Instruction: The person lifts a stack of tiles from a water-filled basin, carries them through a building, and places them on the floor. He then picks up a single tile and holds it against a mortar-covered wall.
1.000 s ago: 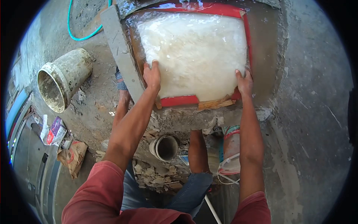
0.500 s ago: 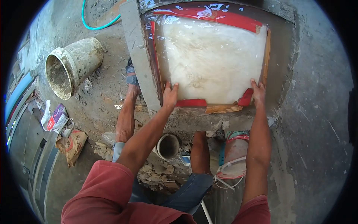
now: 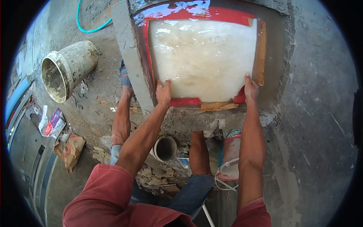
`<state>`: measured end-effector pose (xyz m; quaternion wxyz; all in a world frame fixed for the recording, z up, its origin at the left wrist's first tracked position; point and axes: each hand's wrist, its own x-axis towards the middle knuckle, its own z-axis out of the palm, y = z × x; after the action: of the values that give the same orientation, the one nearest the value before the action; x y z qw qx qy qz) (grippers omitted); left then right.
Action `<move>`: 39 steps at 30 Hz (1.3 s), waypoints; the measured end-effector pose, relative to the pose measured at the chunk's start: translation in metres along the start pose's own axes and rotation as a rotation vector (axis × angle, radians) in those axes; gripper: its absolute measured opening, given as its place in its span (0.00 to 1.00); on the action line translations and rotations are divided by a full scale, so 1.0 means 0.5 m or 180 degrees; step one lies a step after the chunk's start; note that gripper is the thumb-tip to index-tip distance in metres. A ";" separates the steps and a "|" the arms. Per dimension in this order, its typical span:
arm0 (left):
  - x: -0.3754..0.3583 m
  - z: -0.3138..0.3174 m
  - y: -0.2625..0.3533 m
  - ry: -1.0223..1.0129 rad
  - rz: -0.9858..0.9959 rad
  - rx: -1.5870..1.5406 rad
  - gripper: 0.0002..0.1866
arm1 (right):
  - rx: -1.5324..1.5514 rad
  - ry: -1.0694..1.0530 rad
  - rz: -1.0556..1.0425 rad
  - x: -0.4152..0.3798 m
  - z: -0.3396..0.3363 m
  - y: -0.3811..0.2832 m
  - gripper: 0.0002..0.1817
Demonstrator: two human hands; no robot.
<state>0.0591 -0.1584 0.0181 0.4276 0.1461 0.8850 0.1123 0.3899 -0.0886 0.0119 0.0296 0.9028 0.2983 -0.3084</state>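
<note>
- Left hand (image 3: 163, 92) and right hand (image 3: 250, 89) press on the near edge of a wet, glossy cream stone tile (image 3: 202, 56).
- Red strips (image 3: 196, 14) border the tile.
- A dirty plastic bucket (image 3: 66, 70) lies tipped on the ground.

a building site, rough and unfinished.
i stand among bare concrete and grey mortar: a cement-caked bucket (image 3: 66, 70) lies tipped on the dirt, a torn cement bag (image 3: 70, 151) sits near broken rubble (image 3: 159, 178), a green hose (image 3: 89, 26) snakes across the ground, and an open pipe end (image 3: 166, 148) pokes up below me.
</note>
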 end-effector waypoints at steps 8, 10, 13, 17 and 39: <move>0.028 -0.010 -0.027 -0.0395 -0.0047 -0.1049 0.31 | 0.0122 -0.0304 0.0190 -0.049 -0.054 -0.064 0.32; 0.016 -0.024 -0.003 -0.0642 -0.0222 -0.1200 0.29 | 0.0045 -0.0328 0.0083 -0.024 -0.035 -0.036 0.33; 0.007 -0.039 0.011 -0.0899 -0.0261 -0.1321 0.29 | -0.0146 -0.0367 -0.0045 -0.019 -0.036 -0.028 0.35; 0.023 -0.051 -0.004 -0.0813 -0.0572 -0.1194 0.29 | -0.0461 -0.0429 -0.0120 -0.034 -0.069 -0.048 0.36; -0.032 -0.187 0.108 -0.1616 0.0466 -0.0446 0.39 | -0.0177 -0.0664 -0.0810 -0.050 -0.206 -0.113 0.38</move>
<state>0.0033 -0.1206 0.1043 0.6356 0.2032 0.7266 0.1637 0.3980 -0.0310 0.1168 0.0460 0.8197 0.4140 -0.3933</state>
